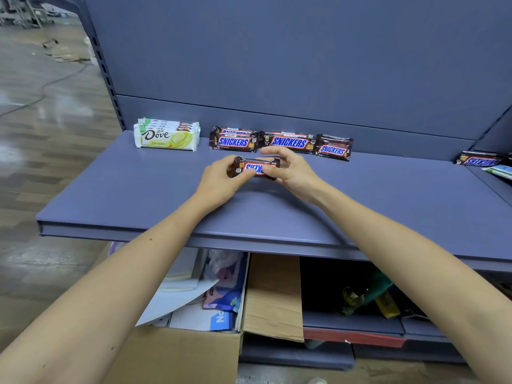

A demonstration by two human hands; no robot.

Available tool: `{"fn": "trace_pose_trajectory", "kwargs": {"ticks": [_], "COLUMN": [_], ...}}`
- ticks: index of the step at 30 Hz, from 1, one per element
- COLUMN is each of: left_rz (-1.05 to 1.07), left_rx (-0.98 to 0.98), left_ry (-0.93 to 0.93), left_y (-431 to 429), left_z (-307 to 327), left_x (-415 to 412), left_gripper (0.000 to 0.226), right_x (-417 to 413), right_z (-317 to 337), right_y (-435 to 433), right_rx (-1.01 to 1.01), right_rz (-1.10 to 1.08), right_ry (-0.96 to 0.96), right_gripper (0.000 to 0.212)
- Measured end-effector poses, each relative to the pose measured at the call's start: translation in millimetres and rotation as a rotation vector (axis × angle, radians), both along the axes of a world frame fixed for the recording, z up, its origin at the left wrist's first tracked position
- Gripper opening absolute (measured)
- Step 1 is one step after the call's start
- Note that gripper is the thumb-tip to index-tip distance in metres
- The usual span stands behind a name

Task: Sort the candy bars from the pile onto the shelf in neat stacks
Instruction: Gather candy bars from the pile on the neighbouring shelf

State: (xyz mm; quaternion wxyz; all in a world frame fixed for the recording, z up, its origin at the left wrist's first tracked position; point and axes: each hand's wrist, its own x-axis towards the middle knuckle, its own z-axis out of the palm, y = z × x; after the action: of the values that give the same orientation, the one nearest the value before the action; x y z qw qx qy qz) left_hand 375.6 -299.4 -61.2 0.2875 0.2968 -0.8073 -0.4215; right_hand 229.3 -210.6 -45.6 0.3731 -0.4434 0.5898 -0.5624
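Note:
Both hands hold one brown Snickers bar (250, 168) just above the blue shelf (138, 195), its label upside down. My left hand (219, 178) grips its left end and my right hand (291, 169) pinches its right end. Behind it, along the back panel, stand three Snickers stacks: a left one (233, 141), a middle one (288, 142) and a smaller right one (332, 149). A stack of white and yellow Dove bars (166, 136) lies further left. At the far right edge lie a loose Snickers bar (480, 159) and a pale green wrapper (500, 171).
Below the shelf, an open cardboard box (273, 295) and papers and packets (221, 289) fill the lower level. A cable runs over the glossy floor (41, 162) on the left. The shelf's upright post (106, 73) stands at the back left.

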Motion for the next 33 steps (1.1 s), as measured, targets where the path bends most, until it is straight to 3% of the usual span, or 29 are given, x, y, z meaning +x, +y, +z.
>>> {"fn": "trace_pose_trajectory", "kwargs": {"ticks": [3,7,12,15,19,25,30,33], "left_rz": [0.0,0.055,0.112,0.098,0.087,0.057,0.048,0.171], "left_rx": [0.173,0.35,0.87,1.014,0.992,0.756,0.569,0.395], "left_ry": [0.099,0.214,0.424,0.475,0.424,0.287,0.18,0.103], "left_y": [0,1,5,10,19,20,18,19], "left_z": [-1,3,14,15,16,10,6,0], "left_x": [-3,-4,-9,-14,-21,-22,-24,-30], "left_gripper": [0.008,0.006,0.01,0.011,0.011,0.005,0.021,0.031], "right_x": [0,0,1,9,21,25,15,6], "right_z": [1,3,-1,-2,-2,-4,-6,-8], "right_y": [0,1,0,-1,-5,-5,-4,-3], "right_rx": [0.035,0.048,0.094,0.124,0.105,-0.009,-0.033,-0.02], "right_rz": [-0.033,-0.084,-0.119,-0.106,-0.114,-0.245,-0.266,-0.295], "right_ry": [0.03,-0.113,-0.104,-0.063,-0.02,0.079,0.236,0.269], "right_gripper": [0.02,0.008,0.011,0.014,0.008,0.007,0.019,0.024]}}
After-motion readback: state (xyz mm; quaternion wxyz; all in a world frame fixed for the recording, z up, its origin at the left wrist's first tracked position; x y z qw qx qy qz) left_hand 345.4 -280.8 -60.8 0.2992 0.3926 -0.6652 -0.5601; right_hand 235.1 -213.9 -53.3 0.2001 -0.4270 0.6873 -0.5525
